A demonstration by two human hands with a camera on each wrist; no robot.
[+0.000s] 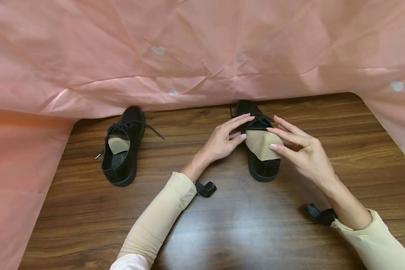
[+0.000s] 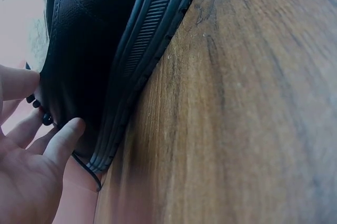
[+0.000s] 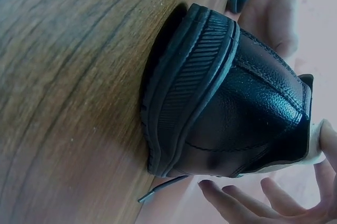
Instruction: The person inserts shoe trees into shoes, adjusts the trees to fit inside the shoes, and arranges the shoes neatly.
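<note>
A black lace-up shoe (image 1: pixel 263 170) stands on the wooden floor, its toe against pink fabric. From its opening sticks up a beige, card-like shoe insert (image 1: pixel 258 144). My right hand (image 1: pixel 302 152) pinches the insert's upper edge between thumb and fingers; the thumb lies on it in the right wrist view. My left hand (image 1: pixel 222 140) rests on the shoe's left side, fingertips by the laces and thumb near the opening's edge, fingers fairly straight. The left wrist view shows its fingers (image 2: pixel 66 142) touching the black upper. The insert's lower end is hidden inside the shoe.
A matching black shoe (image 1: pixel 129 157) stands farther left with a similar beige insert (image 1: pixel 119 145) lodged inside. Its loose laces reach onto the floor (image 1: pixel 189 225). Pink fabric (image 1: pixel 202 56) with pale hearts hangs along the back and both sides. Black straps circle both wrists.
</note>
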